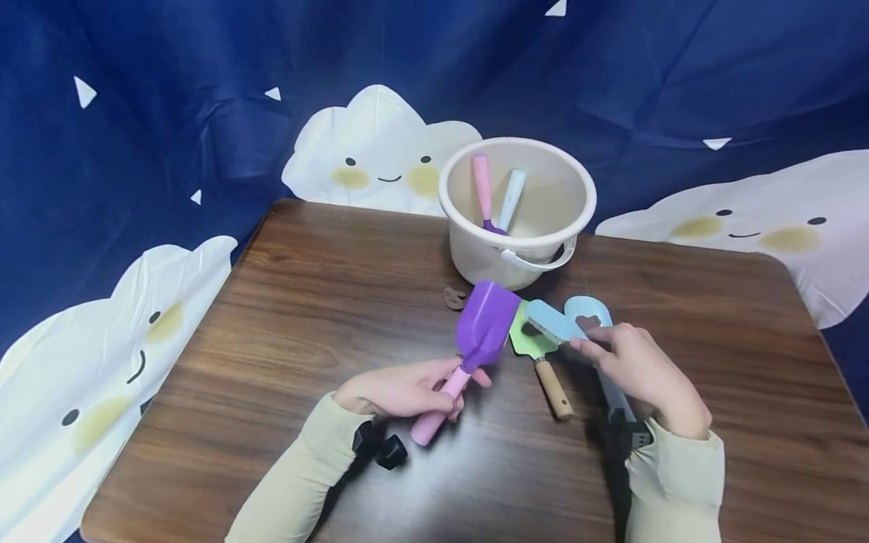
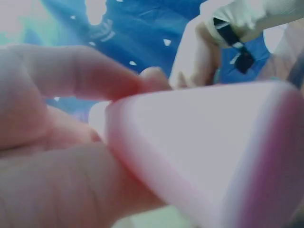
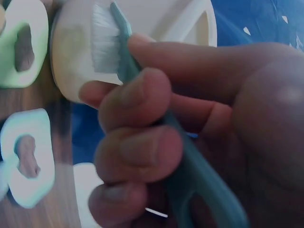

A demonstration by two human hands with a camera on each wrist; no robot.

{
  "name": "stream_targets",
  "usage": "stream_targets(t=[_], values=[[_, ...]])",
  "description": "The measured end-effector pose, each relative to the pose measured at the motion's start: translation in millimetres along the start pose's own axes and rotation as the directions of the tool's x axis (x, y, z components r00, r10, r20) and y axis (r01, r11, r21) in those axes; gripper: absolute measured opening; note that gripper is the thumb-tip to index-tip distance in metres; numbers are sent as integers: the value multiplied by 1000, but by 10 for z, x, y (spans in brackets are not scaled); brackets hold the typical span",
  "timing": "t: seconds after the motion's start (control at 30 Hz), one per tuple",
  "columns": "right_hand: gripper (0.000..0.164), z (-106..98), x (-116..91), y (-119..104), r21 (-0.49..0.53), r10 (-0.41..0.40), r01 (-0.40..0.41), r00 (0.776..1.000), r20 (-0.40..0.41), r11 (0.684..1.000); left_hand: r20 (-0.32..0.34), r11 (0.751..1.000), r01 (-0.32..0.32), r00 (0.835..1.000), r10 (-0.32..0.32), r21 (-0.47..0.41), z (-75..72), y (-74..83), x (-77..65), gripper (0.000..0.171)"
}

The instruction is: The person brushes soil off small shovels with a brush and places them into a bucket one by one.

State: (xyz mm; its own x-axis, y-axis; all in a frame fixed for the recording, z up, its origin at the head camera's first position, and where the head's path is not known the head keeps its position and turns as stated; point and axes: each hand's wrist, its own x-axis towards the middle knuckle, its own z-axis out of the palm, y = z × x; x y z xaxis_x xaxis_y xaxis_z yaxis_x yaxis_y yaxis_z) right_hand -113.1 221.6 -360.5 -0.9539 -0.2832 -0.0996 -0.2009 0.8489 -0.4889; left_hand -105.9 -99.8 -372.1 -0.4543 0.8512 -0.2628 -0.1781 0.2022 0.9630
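Note:
My left hand (image 1: pixel 400 388) grips the pink handle (image 2: pixel 190 142) of a purple spatula (image 1: pixel 485 320), its head raised toward the bucket. In my right hand (image 1: pixel 641 369) is a light blue brush (image 1: pixel 553 320) with white bristles (image 3: pixel 105 42), fingers and thumb wrapped about its handle. The brush head overlaps the edge of a green spatula (image 1: pixel 523 335) with a wooden handle, which lies on the table with a dark brown piece (image 3: pixel 23 47) on its head. Beside it lies a light blue spatula (image 1: pixel 591 305), partly hidden by my right hand, with another brown piece (image 3: pixel 28 156) on it.
A white bucket (image 1: pixel 475 256) stands at the back of the wooden table (image 1: pixel 305 302). Inside it lean a pink-handled tool (image 1: pixel 481 185) and one with a light blue handle (image 1: pixel 512 197). A brown scrap (image 1: pixel 453 299) lies before the bucket. Behind hangs a blue cloth (image 1: pixel 204 45).

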Motion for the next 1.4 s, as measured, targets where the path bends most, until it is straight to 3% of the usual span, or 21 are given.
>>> stream_targets(t=[0.1, 0.2, 0.27, 0.33, 0.4, 0.53, 0.67, 0.73, 0.9, 1.03, 1.2, 1.4], values=[[28, -64, -38, 40, 3, 36, -36, 999, 21, 999, -42, 997, -72, 996, 73, 32, -51, 111, -86, 45], [26, -137, -73, 89, -2, 42, -42, 999, 5, 999, -183, 990, -131, 975, 122, -42, -128, 237, -126, 45], [26, -186, -100, 130, -6, 46, -46, 999, -13, 999, -300, 975, -168, 947, 117, -148, -172, 324, -109, 45], [27, -228, -137, 175, -17, 46, -47, 998, -37, 999, -410, 947, -219, 906, 107, -237, -199, 395, -43, 45], [29, -265, -176, 219, -19, 53, -55, 997, -56, 998, -481, 918, -271, 871, 104, -291, -217, 470, 65, 42], [31, -310, -248, 287, -32, 64, -67, 993, -100, 997, -562, 874, -350, 820, 111, -338, -250, 612, 320, 36], [31, -320, -298, 315, -30, 64, -69, 989, -130, 997, -621, 866, -370, 778, 92, -336, -297, 721, 526, 34], [33, -316, -316, 317, -20, 70, -74, 989, -130, 997, -627, 869, -362, 775, 79, -338, -318, 747, 596, 33], [34, -301, -342, 316, -13, 78, -81, 987, -142, 997, -611, 871, -346, 789, 68, -349, -351, 753, 701, 33], [30, -301, -353, 313, -16, 66, -70, 984, -163, 997, -617, 871, -349, 784, 69, -346, -370, 749, 748, 32], [31, -325, -372, 302, -12, 65, -68, 985, -162, 998, -605, 882, -311, 795, 37, -354, -392, 762, 785, 32], [34, -354, -403, 317, -5, 71, -73, 978, -198, 997, -627, 897, -272, 779, -7, -348, -416, 667, 799, 35]])
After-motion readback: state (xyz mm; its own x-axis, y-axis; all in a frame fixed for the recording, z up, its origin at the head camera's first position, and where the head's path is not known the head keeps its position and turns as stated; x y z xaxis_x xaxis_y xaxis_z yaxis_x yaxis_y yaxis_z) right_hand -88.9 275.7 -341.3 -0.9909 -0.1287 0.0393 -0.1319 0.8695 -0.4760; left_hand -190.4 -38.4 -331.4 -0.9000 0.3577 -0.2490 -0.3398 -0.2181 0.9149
